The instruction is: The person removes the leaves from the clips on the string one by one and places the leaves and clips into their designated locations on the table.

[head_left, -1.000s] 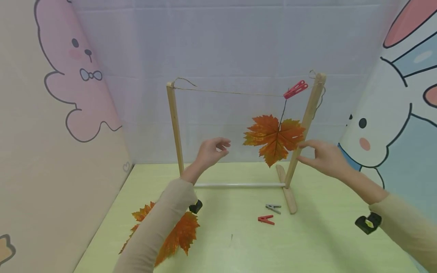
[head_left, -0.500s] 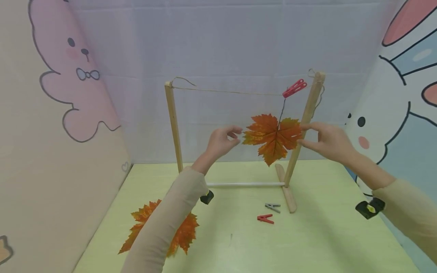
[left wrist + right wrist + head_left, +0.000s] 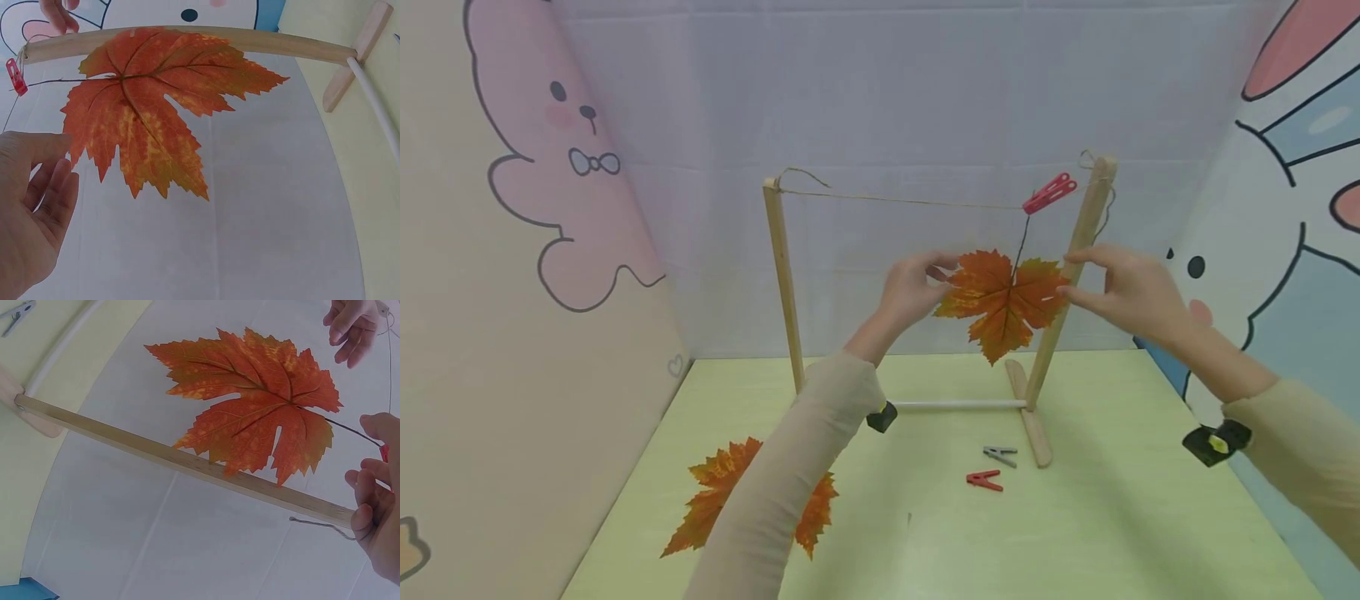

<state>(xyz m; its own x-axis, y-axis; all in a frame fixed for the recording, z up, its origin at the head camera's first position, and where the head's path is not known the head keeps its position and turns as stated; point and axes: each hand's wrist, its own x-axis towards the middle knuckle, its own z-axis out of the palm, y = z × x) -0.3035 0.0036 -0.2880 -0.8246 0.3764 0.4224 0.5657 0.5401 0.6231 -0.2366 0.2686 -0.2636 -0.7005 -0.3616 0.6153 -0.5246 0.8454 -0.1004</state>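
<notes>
An orange maple leaf hangs by its dark stem from a red clothespin clipped on the string. My left hand is raised at the leaf's left edge, its fingers loosely bent; in the left wrist view the thumb tip overlaps the leaf's margin. On the other side, my right hand is held by the right post, thumb and fingers spread apart beside the leaf's right edge. The right wrist view shows a gap between the leaf and both hands. Neither hand holds anything.
A white rod joins the wooden frame's posts low down. On the yellow-green table lie a grey clothespin, a red clothespin and more orange leaf, partly hidden under my left sleeve.
My left hand has moved right and up to the hanging leaf's left edge. My right hand has risen slightly along the post. The leaf and its clothespin hang much as before.
</notes>
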